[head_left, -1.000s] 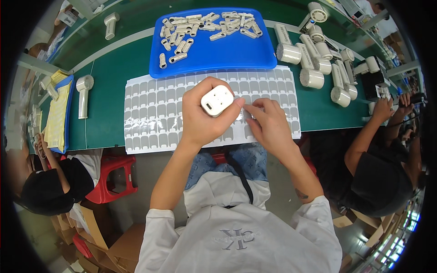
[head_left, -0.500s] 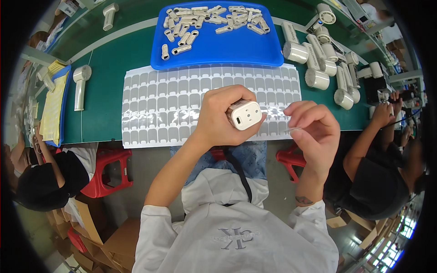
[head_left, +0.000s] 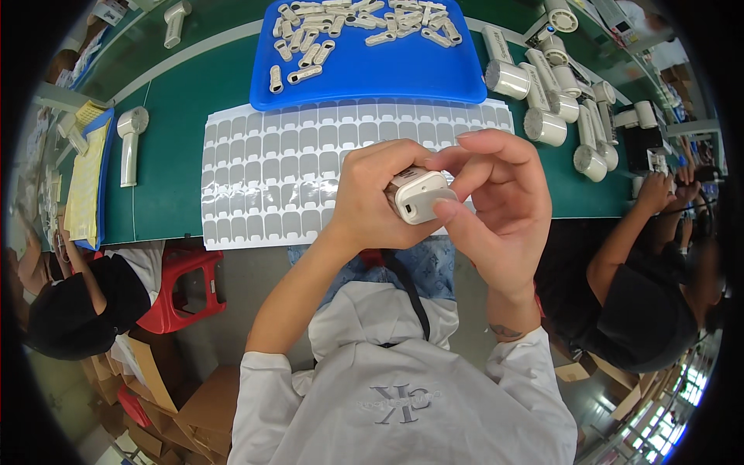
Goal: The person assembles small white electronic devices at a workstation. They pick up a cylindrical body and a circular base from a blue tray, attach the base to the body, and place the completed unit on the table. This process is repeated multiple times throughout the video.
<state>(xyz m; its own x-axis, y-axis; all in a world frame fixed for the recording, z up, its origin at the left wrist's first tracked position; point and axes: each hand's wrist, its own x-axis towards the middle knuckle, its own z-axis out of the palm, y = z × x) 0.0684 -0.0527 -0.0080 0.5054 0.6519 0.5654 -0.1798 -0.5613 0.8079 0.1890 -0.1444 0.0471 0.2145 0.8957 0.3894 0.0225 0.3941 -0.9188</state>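
From my distant seat I see the left hand [head_left: 377,198] wrapped firmly around a white handheld device [head_left: 413,187], its end face with a small dark port turned up toward my camera. That device is held above the lower right part of the label sheet [head_left: 267,174], near the table edge. The right hand [head_left: 508,213] arches in beside it, thumb against the end face and fingers curved near the upper rim; a pale grey patch shows on the face by the thumb, but I cannot tell whether thumb and fingers pinch anything. Between them, the hands and wrists block my view of much of the sheet's right half and most of the device's body. Just beyond the sheet, touching or overlapping its far edge, lies a blue tray [head_left: 364,87] with many small white parts [head_left: 308,54] gathered toward its far side. Right of the tray, a crowd of white fans [head_left: 545,126] hems in that side of the green table [head_left: 170,167], reaching toward a black fixture [head_left: 643,149]. To the left, well apart from the sheet, a lone fan [head_left: 132,143] lies near yellow paper [head_left: 87,190]. A co-worker in black [head_left: 649,310] sits at right; a red stool [head_left: 180,298] stands at left.
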